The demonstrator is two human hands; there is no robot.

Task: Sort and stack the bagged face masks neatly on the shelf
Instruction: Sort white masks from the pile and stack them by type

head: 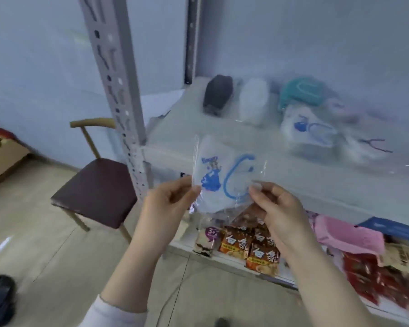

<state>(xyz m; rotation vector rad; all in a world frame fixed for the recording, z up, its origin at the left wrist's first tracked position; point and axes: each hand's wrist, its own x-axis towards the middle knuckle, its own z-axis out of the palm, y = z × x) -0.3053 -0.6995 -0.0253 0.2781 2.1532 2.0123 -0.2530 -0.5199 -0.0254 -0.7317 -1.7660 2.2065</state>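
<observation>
A white face mask with a blue cartoon print, sealed in a clear bag (219, 175), is held up in front of the white shelf (257, 161). My left hand (169, 201) pinches the bag's lower left edge. My right hand (276, 204) pinches its lower right corner. On the shelf board lie a black bagged mask (219, 94), a white bagged mask (254, 100), a teal bagged mask (302, 92), another blue-print white bagged mask (309, 129) and a blurred bagged mask with dark straps (373, 147).
A perforated metal upright (118, 90) stands at the shelf's left front corner. The lower shelf holds orange noodle packets (253, 246), a pink cloth (347, 234) and red packets (368, 279). A dark-seated chair (95, 187) stands to the left, a cardboard box (3, 156) beyond it.
</observation>
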